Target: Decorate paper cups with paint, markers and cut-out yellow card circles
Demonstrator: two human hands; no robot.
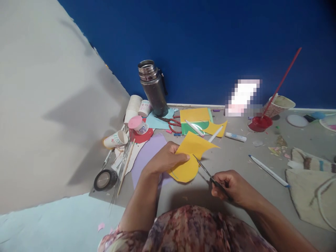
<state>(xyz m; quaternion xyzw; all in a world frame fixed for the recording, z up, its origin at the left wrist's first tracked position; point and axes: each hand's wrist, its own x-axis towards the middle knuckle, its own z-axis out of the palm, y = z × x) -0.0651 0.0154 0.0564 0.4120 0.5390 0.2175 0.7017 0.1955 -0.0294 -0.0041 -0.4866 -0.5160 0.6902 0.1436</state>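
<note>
My left hand (170, 157) pinches a sheet of yellow paper (195, 145), thumb on top. The sheet is partly cut, with a rounded lobe at its lower end and a drawn curved line near the lower left edge. My right hand (228, 187) is closed round the handles of a pair of scissors (206, 169). Their blade tips lie at the yellow paper, beside the left thumb, in the cut above the lobe. Beneath the left forearm lies a sheet of purple paper (147, 157).
Behind the hands are a steel flask (154, 92), red-handled scissors (174, 122) and markers (194, 128). Paper cups (115, 139), a roll of black tape (105, 179) and thin wires crowd the left. Rightward are a blue-capped pen (269, 170), a cloth bag (312, 196) and a red pot (259, 124) holding a stick.
</note>
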